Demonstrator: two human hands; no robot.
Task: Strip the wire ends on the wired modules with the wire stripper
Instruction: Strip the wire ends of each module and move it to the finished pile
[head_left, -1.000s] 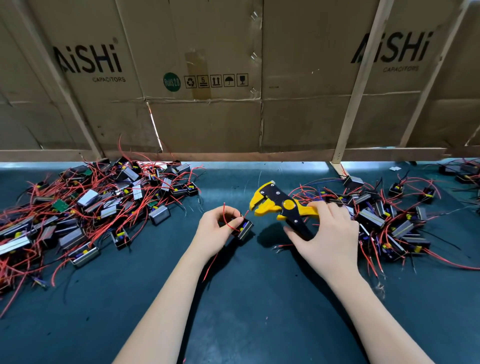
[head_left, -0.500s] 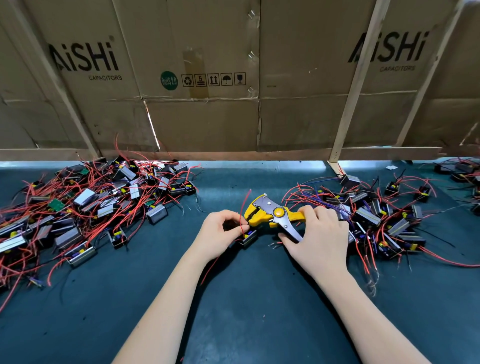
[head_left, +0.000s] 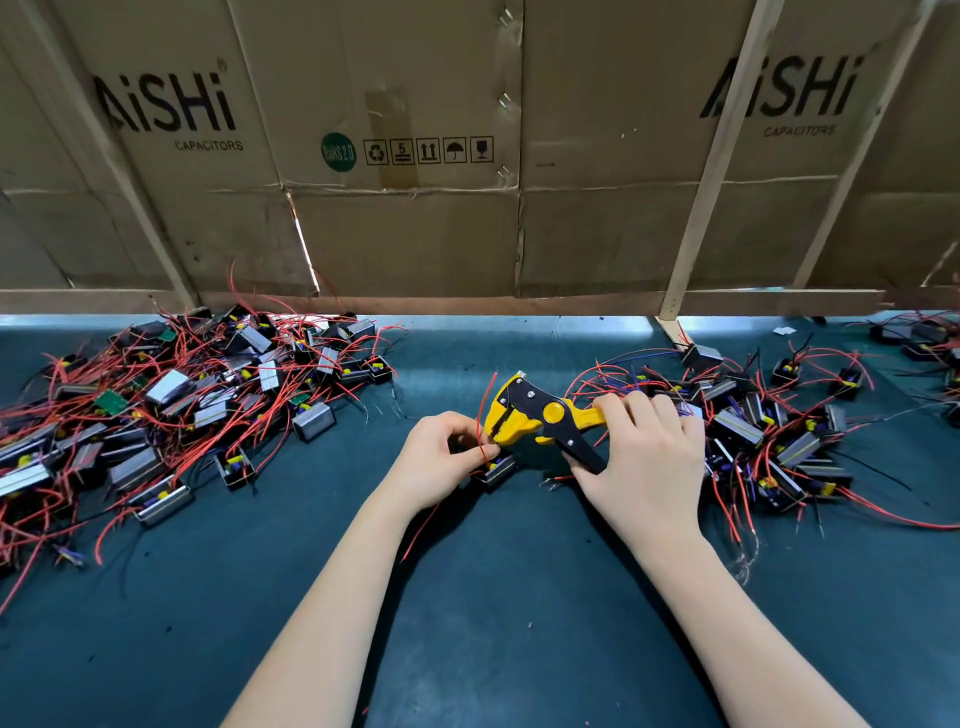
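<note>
My right hand grips the handles of a yellow and black wire stripper, whose jaws point left. My left hand pinches a red wire right at the stripper's jaws; the wire rises upward past the tool. The wire belongs to a small black module that lies on the mat just below the jaws, between my two hands.
A heap of wired modules with red leads covers the left of the dark green mat. Another heap lies right of my right hand. Cardboard boxes and wooden slats wall off the far side.
The stripper came down and left toward my left hand, and its jaws now sit at the red wire. My left hand shifted slightly right with the module.
</note>
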